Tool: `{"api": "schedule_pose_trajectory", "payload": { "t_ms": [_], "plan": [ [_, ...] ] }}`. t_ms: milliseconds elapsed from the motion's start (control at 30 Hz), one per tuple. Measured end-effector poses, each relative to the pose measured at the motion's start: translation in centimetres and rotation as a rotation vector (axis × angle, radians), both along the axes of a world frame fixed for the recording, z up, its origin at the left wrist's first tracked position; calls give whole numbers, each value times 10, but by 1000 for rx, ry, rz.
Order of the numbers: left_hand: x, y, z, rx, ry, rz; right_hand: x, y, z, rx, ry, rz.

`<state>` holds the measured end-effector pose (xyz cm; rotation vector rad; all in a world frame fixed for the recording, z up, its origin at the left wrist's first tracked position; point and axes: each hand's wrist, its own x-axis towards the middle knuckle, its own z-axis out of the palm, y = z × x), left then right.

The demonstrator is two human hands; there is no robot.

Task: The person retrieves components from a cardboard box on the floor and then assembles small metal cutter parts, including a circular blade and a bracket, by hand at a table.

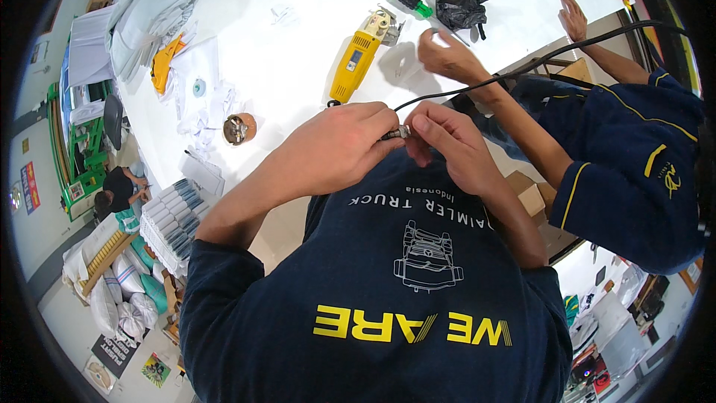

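Close to my chest, my left hand (350, 138) is closed around a small dark cylindrical piece with a ridged metal end (401, 133). The fingers of my right hand (455, 145) are bent and pinch at that metal end; its exact kind is too small to tell. Just beyond my hands, a yellow handheld electric cloth cutter (354, 63) lies on the white table (298, 0), its metal head pointing away from me. A black cable (514, 73) runs from behind my hands toward the right. Farther off lies a screwdriver (409, 0) with a green and black handle.
A co-worker's blurred hand (447, 56) reaches in from the right, near the cutter; the other hand (573, 19) rests at the table edge. A black plastic bag (459, 7) lies beyond. On the left are a brown round container (239, 128) with metal bits and piled white fabric (153, 15).
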<state>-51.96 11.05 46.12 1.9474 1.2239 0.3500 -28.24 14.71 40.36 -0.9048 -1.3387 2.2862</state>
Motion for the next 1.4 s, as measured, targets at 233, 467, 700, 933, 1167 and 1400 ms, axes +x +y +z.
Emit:
{"api": "schedule_pose_trajectory", "payload": {
  "t_ms": [233,467,700,933,1167,1400],
  "plan": [
    [1,0,-7,-13,37,-8,-16,-10,5,132,8,-215],
    [1,1,-7,-39,9,5,-6,-1,-5,-200,85,-129],
    [-2,5,-18,-61,-113,122,-8,3,0,-330,291,-221],
    [-5,5,-17,7,-185,211,-12,0,8,54,160,-267],
    [-6,4,-10,50,-260,187,-13,-3,12,179,154,-312],
    [-11,5,-20,39,-343,206,-11,-3,24,85,101,-293]
  ]
}}
